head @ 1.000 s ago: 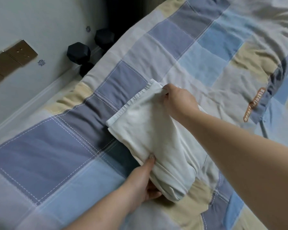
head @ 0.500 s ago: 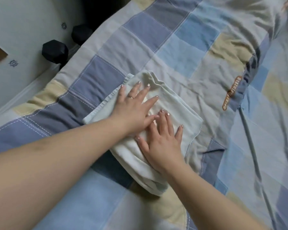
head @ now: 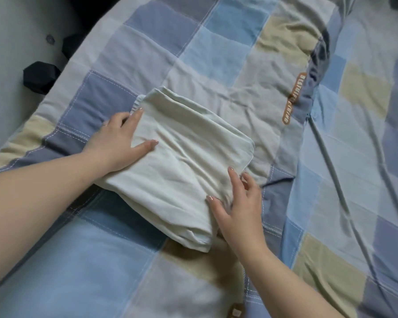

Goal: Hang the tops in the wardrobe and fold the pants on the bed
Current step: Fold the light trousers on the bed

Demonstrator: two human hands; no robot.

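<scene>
Pants (head: 182, 161): one pair, pale cream, folded into a thick rectangular bundle, lying on the bed's patchwork quilt (head: 216, 53) roughly mid-frame. Elastic waistband edge shows at the bundle's far-left corner; layered fold edges show at the near corner.

Left hand (head: 118, 140) lies flat on the bundle's left side, fingers straight and spread. Thumb and index rest on the fabric; the other fingers sit off the edge, toward the quilt. Nothing gripped.

Right hand (head: 238, 207) is at the bundle's near-right edge. Fingers loosely extended; thumb and index touch the top layer, the rest run beside the edge toward the quilt. Can't tell if it pinches any fabric; looks like touching only.

So the pants sit between the two hands, left hand on top, right hand at the side.

Surface: quilt in blue, grey-blue, light grey and beige squares with white stitching, wrinkled on the right. One brown label strip (head: 293, 99) with pale lettering, unreadable, lies well right of the pants. A second small brown tag (head: 236, 312) is at the bottom edge.

Room: pale wall (head: 14, 37) at upper left, beside the bed. Two dark faceted objects (head: 40, 75) sit in the gap between wall and bed; can't identify them.
</scene>
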